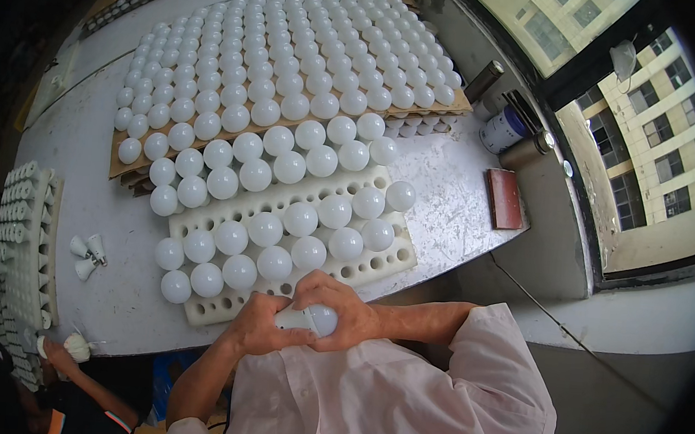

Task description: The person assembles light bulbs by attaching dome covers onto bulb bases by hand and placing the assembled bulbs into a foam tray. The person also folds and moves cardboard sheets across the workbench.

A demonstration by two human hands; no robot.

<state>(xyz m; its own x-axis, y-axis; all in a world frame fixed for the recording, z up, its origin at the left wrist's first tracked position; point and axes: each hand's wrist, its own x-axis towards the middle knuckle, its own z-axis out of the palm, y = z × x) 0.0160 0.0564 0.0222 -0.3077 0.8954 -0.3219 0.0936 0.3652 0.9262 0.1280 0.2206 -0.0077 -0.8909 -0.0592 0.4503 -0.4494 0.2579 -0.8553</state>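
Both hands' fingers (pixel 333 293) wrap one white bulb (pixel 311 319) between them.

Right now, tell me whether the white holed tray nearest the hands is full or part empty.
Part empty: the white foam tray shows open holes along its near and right edges.

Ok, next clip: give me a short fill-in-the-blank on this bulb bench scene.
1. Both hands, left hand and right hand, hold one white round light bulb with a ____ base.
2. The white foam tray with round holes lies on the ____ table.
3. The flat reddish-brown block lies near the table's ____ edge.

Missing: white; grey; right
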